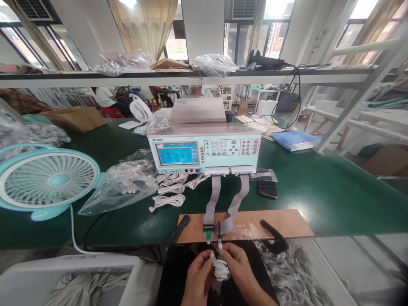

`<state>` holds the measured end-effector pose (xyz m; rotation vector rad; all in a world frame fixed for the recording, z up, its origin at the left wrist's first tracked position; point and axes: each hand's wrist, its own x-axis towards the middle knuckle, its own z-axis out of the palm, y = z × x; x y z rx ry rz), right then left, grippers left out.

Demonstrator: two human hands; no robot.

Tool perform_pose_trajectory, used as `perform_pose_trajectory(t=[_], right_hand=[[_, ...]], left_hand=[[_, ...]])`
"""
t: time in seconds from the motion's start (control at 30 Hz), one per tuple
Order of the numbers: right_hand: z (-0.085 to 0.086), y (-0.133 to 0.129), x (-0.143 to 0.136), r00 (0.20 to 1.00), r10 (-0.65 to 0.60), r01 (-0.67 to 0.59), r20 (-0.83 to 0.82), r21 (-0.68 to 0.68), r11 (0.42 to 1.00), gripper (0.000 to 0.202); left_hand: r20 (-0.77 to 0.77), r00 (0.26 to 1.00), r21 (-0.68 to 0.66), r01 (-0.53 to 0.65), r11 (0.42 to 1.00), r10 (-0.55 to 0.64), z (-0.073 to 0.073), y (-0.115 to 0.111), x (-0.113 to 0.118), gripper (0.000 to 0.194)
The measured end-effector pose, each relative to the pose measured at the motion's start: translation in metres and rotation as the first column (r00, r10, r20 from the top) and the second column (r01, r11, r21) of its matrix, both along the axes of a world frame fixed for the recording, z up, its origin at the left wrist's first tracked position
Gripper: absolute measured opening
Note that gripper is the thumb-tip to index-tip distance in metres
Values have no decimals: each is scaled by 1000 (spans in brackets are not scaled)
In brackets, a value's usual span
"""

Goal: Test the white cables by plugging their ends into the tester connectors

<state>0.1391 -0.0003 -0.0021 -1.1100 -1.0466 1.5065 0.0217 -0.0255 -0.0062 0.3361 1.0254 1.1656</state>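
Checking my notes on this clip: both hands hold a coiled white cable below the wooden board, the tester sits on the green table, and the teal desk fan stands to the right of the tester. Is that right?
Not quite. In the head view the teal desk fan stands to the left of the tester, not the right. The rest holds: the left hand and right hand hold the coiled white cable below the wooden board, and the tester sits on the green table.

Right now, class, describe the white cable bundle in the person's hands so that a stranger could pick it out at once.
Start at the pale tester with the blue screen on the green table, and follow its two grey ribbon cables down to the wooden board. Just below it, the left hand and right hand hold a small coiled white cable. Unlike the other white coils, it is off the table.
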Motion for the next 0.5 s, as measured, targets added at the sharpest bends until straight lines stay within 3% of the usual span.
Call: perform_pose_trajectory(t=[0.07,0.17,0.27,0.37,0.5], right_hand=[[2,1,1,1000,7,-7,-19,-9,1000,30],[7,4,-1,997,3,-10,-72,-95,995,30],[10,5,-5,991,-29,2,-134,-199,980,32],[11,5,-8,976,-62,15,-208,-219,976,31],[13,6,-7,974,-23,-22,-227,-196,980,29]], left_hand=[[-133,988,61,91,994,-82,1,1,-4,21],[-410,894,180,271,945,-178,4,4,-12,26],[-534,823,254,375,891,-194,11,8,-18,31],[-588,802,324,350,879,-103,16,11,-19,29],[-584,811,330,218,918,17,12,10,-14,22]])
